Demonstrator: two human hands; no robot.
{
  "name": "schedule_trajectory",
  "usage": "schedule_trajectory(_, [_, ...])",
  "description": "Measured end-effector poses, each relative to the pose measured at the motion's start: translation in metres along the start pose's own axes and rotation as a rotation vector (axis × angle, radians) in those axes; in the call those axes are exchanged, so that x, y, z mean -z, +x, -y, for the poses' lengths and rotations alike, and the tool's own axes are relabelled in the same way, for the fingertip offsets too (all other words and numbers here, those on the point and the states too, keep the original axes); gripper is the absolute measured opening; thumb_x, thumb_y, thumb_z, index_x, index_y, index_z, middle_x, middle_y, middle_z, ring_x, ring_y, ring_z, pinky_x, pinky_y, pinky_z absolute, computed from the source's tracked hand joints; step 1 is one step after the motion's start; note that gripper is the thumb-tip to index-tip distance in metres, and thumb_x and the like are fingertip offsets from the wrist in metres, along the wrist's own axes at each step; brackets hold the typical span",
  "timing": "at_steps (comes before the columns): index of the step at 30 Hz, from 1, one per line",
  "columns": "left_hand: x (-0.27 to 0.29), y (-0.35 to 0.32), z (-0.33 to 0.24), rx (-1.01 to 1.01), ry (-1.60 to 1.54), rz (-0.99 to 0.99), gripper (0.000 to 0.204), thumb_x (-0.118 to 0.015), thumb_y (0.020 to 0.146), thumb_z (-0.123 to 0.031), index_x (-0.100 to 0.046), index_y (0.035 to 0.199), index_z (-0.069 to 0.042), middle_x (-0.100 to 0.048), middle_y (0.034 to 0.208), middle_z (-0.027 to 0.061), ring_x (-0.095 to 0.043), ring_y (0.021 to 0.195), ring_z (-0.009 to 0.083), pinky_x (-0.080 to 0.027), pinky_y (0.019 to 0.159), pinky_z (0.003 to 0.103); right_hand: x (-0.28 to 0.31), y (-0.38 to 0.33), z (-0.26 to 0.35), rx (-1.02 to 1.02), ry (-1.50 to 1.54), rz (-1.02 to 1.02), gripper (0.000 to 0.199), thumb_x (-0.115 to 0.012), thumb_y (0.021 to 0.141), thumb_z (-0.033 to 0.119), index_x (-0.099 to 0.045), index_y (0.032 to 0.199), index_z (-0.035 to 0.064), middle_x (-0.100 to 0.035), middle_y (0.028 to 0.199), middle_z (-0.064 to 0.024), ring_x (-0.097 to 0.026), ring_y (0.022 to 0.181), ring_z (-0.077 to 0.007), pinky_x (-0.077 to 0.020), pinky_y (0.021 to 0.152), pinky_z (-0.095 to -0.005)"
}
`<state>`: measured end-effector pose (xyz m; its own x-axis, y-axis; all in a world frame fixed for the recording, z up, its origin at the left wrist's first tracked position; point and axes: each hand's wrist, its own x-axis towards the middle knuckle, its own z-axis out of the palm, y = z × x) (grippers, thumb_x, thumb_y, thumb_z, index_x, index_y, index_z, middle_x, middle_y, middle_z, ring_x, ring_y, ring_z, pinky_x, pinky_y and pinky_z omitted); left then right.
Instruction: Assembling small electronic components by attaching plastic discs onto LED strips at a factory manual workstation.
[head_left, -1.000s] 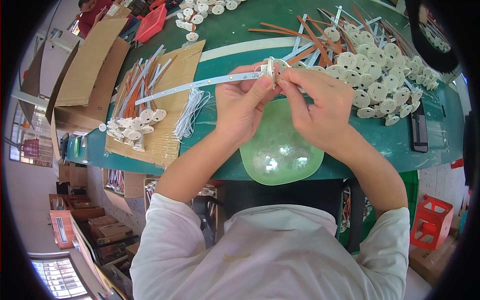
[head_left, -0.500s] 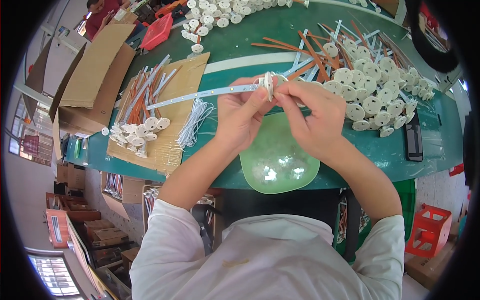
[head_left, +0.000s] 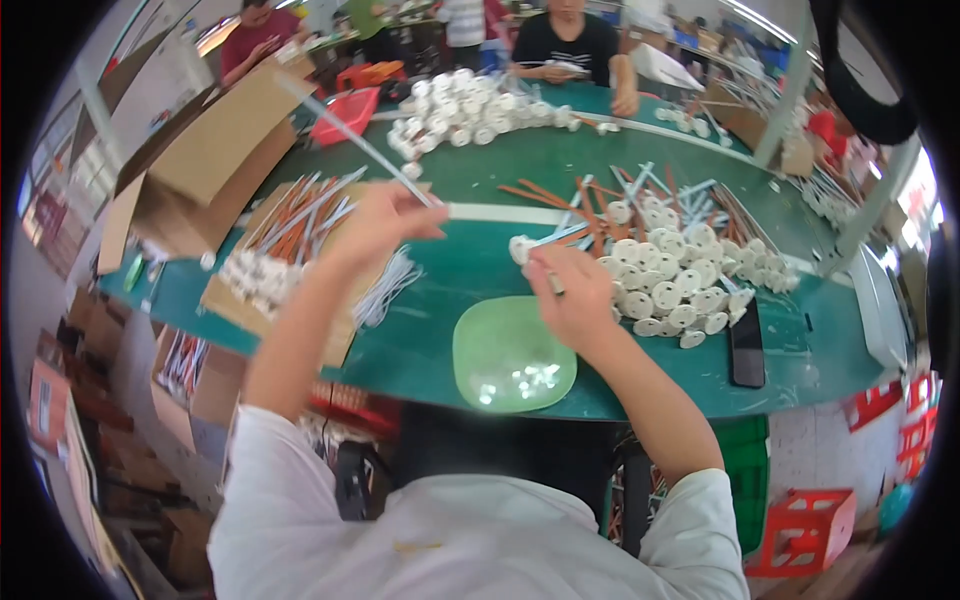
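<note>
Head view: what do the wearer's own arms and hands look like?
Left hand and right hand ungloved, forearms bare. Loose white short sleeves on a white top with a small yellowish-brown mark on its front.

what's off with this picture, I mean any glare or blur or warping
Head view: bright glare spots on the green dish; head view, too: the left hand and the pale strip in it look smeared; same head view: fisheye bending toward the edges, with black corners.
</note>
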<state>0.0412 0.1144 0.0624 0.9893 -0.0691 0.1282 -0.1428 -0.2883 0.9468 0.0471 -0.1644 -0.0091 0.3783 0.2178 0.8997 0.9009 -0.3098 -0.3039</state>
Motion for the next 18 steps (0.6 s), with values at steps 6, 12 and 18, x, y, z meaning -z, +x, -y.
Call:
schedule_trajectory(6, [0.182,-0.049,-0.034,0.303,0.644,-0.156,0.032,-0.077,0.085,-0.028,-0.071,0.076,0.002,-0.068,0.070,0.0074,-0.066,0.062,0.0120,-0.056,0.057,0.027,0.007,0.002,0.003,-0.040,-0.023,0.084,0.006,-0.058,0.090,0.001,-0.063,0.089,0.0005,-0.068,0.084,-0.0121,-0.066,0.072,-0.0286,-0.0506,0.064,-0.0356])
schedule_trajectory(12, [0.223,-0.099,-0.036,0.445,1.146,-0.251,0.044,-0.072,0.078,-0.036,-0.068,0.061,0.004,-0.064,0.054,0.0123,-0.071,0.056,0.0185,-0.057,0.056,0.030,0.006,-0.006,0.002,0.116,0.023,0.081,0.003,-0.064,0.083,-0.002,-0.063,0.084,0.0007,-0.065,0.072,-0.0110,-0.063,0.061,-0.0251,-0.0482,0.056,-0.0333])
schedule_trajectory(18, [0.215,-0.091,0.002,0.446,1.382,-0.271,0.043,-0.075,0.068,-0.038,-0.073,0.074,0.004,-0.071,0.071,0.0193,-0.072,0.067,0.0310,-0.059,0.072,0.039,0.003,-0.006,0.001,0.172,0.017,0.060,0.008,-0.069,0.078,-0.002,-0.063,0.081,0.0013,-0.063,0.068,-0.0103,-0.062,0.058,-0.0236,-0.0474,0.052,-0.0318])
